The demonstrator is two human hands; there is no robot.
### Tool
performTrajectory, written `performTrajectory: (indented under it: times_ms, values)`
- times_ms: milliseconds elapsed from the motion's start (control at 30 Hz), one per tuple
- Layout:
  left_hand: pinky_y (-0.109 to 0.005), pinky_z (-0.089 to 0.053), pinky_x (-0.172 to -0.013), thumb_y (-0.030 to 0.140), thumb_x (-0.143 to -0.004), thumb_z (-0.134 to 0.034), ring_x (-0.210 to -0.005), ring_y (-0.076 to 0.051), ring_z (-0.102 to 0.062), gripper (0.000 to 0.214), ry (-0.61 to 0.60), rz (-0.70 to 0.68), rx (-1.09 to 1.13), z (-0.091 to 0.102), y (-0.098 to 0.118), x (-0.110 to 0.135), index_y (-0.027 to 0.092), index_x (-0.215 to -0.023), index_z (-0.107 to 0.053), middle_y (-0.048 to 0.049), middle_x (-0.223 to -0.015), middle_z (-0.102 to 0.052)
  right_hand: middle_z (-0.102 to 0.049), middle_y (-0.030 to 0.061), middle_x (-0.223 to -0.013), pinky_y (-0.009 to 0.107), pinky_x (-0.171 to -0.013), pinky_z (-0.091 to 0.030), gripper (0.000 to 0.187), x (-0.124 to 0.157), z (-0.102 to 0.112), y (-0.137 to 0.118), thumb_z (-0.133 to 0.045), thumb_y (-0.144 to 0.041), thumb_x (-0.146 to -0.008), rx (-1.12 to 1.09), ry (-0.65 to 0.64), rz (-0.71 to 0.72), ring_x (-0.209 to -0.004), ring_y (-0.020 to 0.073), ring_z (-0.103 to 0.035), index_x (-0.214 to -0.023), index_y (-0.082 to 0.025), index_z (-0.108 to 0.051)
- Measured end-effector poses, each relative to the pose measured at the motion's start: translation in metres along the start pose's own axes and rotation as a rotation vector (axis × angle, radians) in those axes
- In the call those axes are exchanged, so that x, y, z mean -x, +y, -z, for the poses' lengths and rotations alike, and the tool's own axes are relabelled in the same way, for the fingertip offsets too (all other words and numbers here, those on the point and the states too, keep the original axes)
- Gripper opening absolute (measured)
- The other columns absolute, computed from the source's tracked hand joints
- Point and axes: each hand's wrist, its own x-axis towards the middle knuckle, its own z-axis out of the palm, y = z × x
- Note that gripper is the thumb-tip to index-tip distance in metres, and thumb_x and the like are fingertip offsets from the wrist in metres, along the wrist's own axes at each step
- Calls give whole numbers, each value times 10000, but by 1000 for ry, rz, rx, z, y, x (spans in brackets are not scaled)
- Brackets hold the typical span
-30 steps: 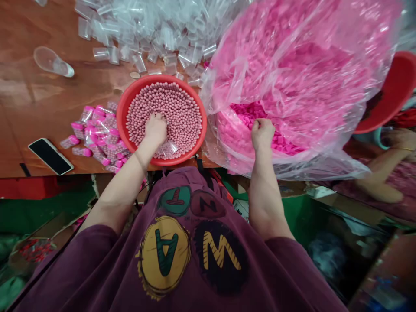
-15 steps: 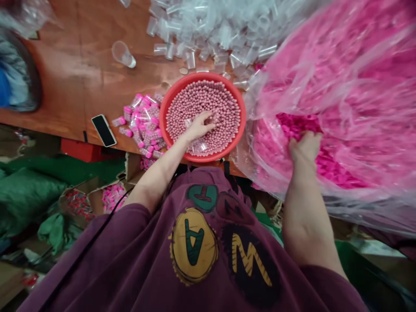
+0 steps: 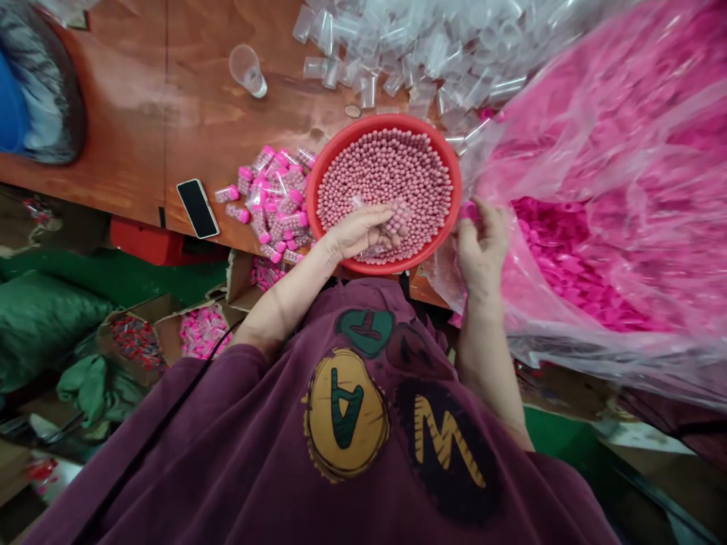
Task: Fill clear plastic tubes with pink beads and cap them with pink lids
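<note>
A red basin [image 3: 456, 189] full of pink beads [image 3: 386, 166] stands at the table's front edge. Over its near side, my left hand [image 3: 363, 229] is closed around a small clear bottle [image 3: 399, 217] filled with beads. Another clear bottle seems to lie on the beads beneath this hand, partly hidden. My right hand [image 3: 482, 238], just right of the basin, pinches a bright pink cap [image 3: 469, 211] between thumb and finger. Beside it lies a big plastic bag [image 3: 568, 159] of pink caps [image 3: 560, 235], torn open at the front.
Capped bottles of beads [image 3: 278, 200] are heaped left of the basin, near a phone [image 3: 198, 208]. Empty clear bottles [image 3: 420, 38] cover the back of the table. A clear cup [image 3: 248, 70] lies at the back left. Boxes of small parts [image 3: 203, 333] stand below the edge.
My right hand has come out of the bag's opening leftward to the basin's side, with a pink cap. My left hand has turned, and the bead-filled bottle shows in it. The view has shifted.
</note>
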Motion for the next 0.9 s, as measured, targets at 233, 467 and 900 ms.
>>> performTrajectory:
  times_ms: [233, 467, 900]
  values:
    - [-355, -662, -837, 420, -1112, -684, -838, -182, -780, 293, 11, 9, -1, 8, -2, 17, 203, -1299, -743, -95, -1076, -845, -826, 73, -1291, 546, -1076, -687, 391, 3, -44, -84, -666, -582, -1111, -187, -179, 104, -1155, 278, -804, -1379, -317, -768]
    - [-351, -666, -846, 473, -1091, -721, -896, -190, -790, 359, 41, -24, 8, 14, -8, 33, 222, -1347, -738, -88, -1159, -836, -825, 78, -1263, 559, -1141, -650, 298, 6, -48, -105, -638, -501, -1137, -1, -226, 195, -1208, 297, -785, -1295, -326, -820]
    - [-429, -702, -921, 406, -1164, -570, -955, -220, -816, 387, 52, -50, -60, 24, -16, 35, 208, -1451, -738, -132, -1240, -848, -799, 108, -1305, 584, -1190, -632, 343, 10, -60, -86, -574, -463, -1148, 99, -135, 116, -1280, 320, -765, -1369, -308, -786]
